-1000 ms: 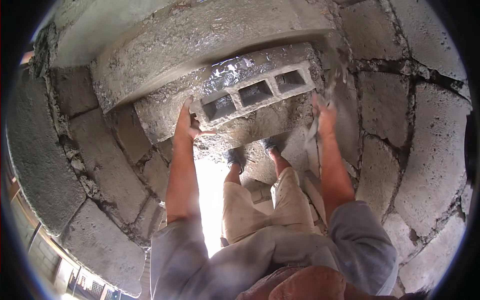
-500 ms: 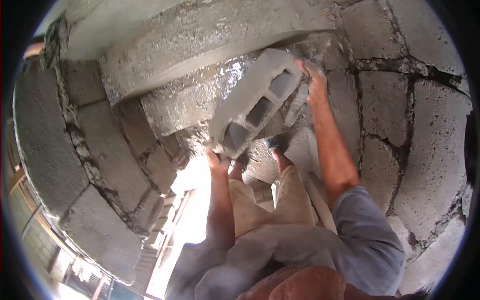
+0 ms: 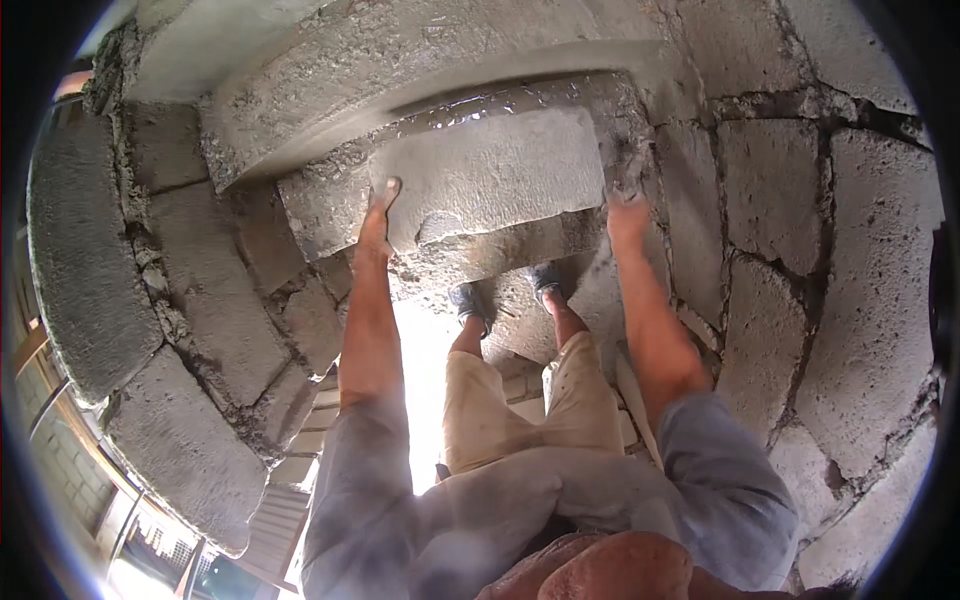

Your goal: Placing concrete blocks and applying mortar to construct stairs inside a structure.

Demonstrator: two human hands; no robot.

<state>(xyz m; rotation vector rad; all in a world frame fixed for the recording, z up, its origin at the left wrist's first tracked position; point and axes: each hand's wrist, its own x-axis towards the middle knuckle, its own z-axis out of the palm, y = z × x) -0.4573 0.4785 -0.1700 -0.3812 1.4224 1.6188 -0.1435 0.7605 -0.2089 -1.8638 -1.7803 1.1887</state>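
A grey hollow concrete block (image 3: 490,170) lies lengthwise on a rough, wet concrete ledge (image 3: 320,205), its solid face up and its hollow cells hidden. My left hand (image 3: 377,220) grips the block's left end, with the thumb along it. My right hand (image 3: 627,220) is closed at the right end of the block, its fingertips partly hidden. Puddled water glistens along the ledge behind the block.
A raised concrete step (image 3: 430,55) runs behind the ledge. Walls of cracked, mortared blocks rise left (image 3: 200,300) and right (image 3: 765,190). My sandalled feet (image 3: 545,285) stand below the ledge. Bright light comes through an opening at lower left.
The block showed its three cells a second ago, then was tilted diagonally between my hands. Now it lies level with its solid face up; my right hand has moved down and my left up.
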